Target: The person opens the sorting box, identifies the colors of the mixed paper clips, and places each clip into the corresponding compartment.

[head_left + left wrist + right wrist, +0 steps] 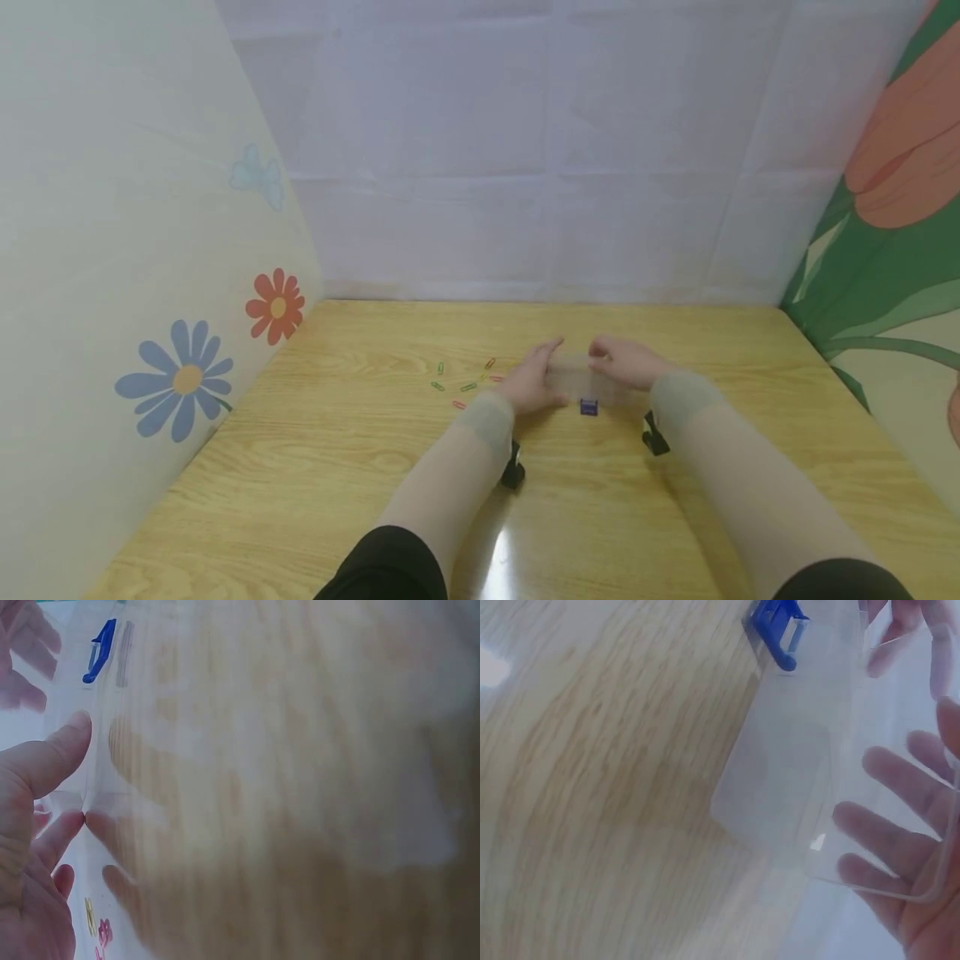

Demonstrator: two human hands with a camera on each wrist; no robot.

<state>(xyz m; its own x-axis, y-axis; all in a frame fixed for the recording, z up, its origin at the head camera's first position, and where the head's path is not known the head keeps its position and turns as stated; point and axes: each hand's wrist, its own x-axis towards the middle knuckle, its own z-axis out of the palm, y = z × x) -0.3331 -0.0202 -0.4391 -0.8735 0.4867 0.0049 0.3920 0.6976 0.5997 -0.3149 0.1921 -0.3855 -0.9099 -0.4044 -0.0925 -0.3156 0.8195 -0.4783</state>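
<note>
A clear plastic box (573, 383) with a blue latch (588, 407) on its near side rests on the wooden table. My left hand (528, 385) holds the left end of the box, with thumb and fingers spread across it. In the left wrist view, the left thumb (71, 746) lies by the box's edge and a fingertip touches it lower down. My right hand (630, 362) grips a clear panel at the box's right end, which looks like its lid. Several right fingers (889, 840) show through this panel in the right wrist view. The inside is blurred.
Several coloured paper clips lie left of the box, among them a green clip (468, 387) and a pink clip (459, 405). The wooden table (337, 467) meets a white cloth wall (450, 233) at the back. Printed panels stand at both sides.
</note>
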